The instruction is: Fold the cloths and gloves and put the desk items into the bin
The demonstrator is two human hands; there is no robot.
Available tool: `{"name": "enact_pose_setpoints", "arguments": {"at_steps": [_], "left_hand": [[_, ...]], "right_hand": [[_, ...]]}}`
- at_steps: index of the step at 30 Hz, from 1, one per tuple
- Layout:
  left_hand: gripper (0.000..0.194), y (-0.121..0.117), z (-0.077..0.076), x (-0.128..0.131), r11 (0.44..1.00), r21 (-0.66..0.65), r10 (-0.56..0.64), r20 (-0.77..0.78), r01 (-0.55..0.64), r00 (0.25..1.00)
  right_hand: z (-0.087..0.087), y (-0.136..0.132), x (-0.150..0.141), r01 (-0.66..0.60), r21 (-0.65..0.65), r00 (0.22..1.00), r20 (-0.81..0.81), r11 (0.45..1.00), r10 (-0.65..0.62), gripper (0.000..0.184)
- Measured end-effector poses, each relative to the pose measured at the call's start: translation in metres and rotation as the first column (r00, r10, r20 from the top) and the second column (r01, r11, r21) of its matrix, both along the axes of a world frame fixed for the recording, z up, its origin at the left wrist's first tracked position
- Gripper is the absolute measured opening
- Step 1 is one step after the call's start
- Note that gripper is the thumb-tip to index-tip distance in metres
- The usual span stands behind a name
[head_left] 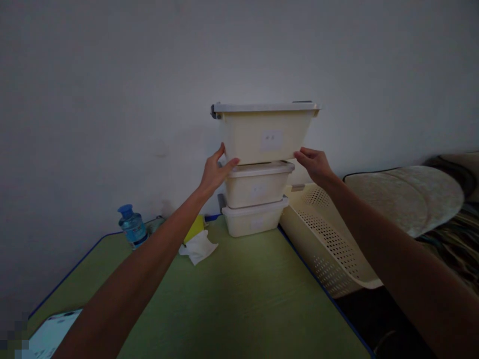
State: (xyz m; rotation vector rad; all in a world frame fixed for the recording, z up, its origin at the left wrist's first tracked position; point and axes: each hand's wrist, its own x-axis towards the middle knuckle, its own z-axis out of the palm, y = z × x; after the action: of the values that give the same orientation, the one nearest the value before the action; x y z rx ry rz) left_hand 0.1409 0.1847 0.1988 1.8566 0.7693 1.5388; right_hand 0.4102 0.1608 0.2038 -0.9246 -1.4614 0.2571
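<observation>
Three cream lidded storage boxes form a column against the wall. Both my hands grip the top storage box (247,137), which has a grey latch and a small white label. My left hand (216,172) is closed on its lower left corner, thumb in front. At the lower right corner, my right hand (313,162) pinches the same box. Directly below is the middle storage box (258,189); I cannot tell whether the top one rests fully on it. The bottom storage box (256,222) stands on the green table (232,294).
A blue-capped water bottle (132,229) stands at the back left. White tissue (200,247) sticks out of a yellow pack (194,229). A phone (54,336) lies front left. Right of the table are a perforated cream basket (314,234) and a beige cushion (407,197).
</observation>
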Motion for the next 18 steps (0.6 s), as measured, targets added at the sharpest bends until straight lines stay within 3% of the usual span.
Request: {"name": "enact_pose_setpoints", "arguments": {"at_steps": [3,7,13,18], "left_hand": [[0.051,-0.015,0.004,0.001,0.988,0.144,0.048,0.01,-0.049,0.999],[0.052,-0.034,-0.003,-0.002,0.987,0.159,0.027,0.005,-0.027,1.0],[0.06,-0.067,-0.031,-0.012,0.993,0.12,0.029,-0.034,-0.025,0.999],[0.065,-0.097,-0.06,-0.025,0.998,0.055,0.001,-0.071,0.003,0.997]], "right_hand": [[0.005,-0.018,0.001,-0.013,0.019,1.0,-0.019,1.0,0.013,0.017],[0.0,-0.049,0.004,0.006,0.004,0.999,-0.037,1.0,-0.006,0.016],[-0.019,-0.105,-0.001,0.042,-0.054,0.997,-0.063,0.998,-0.046,0.015],[-0.043,-0.146,-0.011,0.055,-0.192,0.991,-0.112,0.98,-0.078,0.019]]}}
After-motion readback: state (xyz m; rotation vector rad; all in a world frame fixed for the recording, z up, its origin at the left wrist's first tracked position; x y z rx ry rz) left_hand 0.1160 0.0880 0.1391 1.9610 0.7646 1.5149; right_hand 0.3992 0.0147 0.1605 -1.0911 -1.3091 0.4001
